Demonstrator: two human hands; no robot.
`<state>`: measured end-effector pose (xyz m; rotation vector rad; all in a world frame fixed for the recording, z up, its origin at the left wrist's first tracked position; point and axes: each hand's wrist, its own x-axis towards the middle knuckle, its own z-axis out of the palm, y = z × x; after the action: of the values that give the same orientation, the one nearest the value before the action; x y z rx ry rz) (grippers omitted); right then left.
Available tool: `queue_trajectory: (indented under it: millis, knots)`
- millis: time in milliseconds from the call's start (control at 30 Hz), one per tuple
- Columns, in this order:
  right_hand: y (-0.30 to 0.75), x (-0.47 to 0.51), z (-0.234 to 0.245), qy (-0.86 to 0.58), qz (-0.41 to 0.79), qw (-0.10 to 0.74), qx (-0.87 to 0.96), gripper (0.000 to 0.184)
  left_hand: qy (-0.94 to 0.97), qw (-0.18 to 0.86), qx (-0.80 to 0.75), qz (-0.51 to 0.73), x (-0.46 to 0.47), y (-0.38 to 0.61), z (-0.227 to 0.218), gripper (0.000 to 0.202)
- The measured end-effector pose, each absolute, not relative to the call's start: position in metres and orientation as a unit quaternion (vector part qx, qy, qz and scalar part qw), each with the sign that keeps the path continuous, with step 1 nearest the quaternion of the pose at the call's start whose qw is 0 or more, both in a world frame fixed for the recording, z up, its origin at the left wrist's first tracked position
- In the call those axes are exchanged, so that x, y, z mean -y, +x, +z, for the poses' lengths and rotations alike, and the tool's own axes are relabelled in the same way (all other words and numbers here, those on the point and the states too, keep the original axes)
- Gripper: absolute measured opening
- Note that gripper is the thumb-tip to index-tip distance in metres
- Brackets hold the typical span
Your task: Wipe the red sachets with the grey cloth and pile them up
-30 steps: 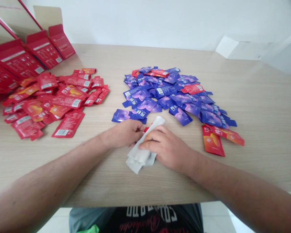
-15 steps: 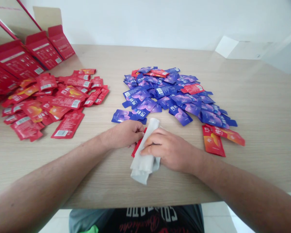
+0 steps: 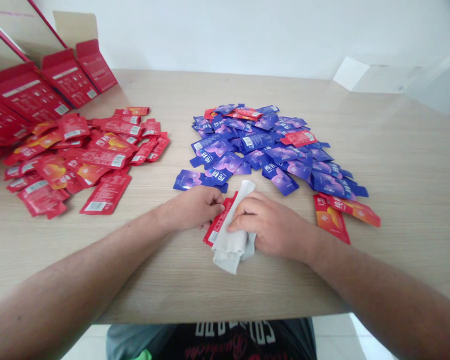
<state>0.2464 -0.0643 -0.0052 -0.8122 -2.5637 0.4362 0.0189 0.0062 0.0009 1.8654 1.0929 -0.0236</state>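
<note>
My left hand (image 3: 196,209) pinches the left edge of a red sachet (image 3: 214,234) near the front of the table, its barcode side facing up. In my right hand (image 3: 273,224) is a folded white cloth (image 3: 232,245), pressed against the sachet and covering its right part. Just beyond my hands lies a heap of blue-purple sachets (image 3: 258,141) with a few red ones among them. To the right, two red sachets (image 3: 330,220) rest at the heap's near edge.
A pile of red sachets (image 3: 86,155) spreads over the left of the table (image 3: 165,285). Behind it, open red boxes (image 3: 26,95) stand in a row. A white box-like object (image 3: 375,77) sits against the wall at the back right.
My right hand has slid the cloth to the right and slightly away from me, uncovering more of the red sachet's printed face. My left hand has stayed almost in place.
</note>
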Motion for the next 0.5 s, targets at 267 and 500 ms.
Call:
queue_trajectory:
  millis: [267, 500]
  knots:
    - [0.2488, 0.0665, 0.0000, -0.304, 0.180, 0.163, 0.921, 0.043, 0.748, 0.486, -0.452, -0.014, -0.0084, 0.0178, -0.0021, 0.017]
    - [0.2487, 0.0673, 0.0009, -0.273, 0.177, 0.139, 0.935, 0.039, 0.749, 0.490, -0.445, -0.005, -0.0083, 0.0178, -0.0003, 0.015]
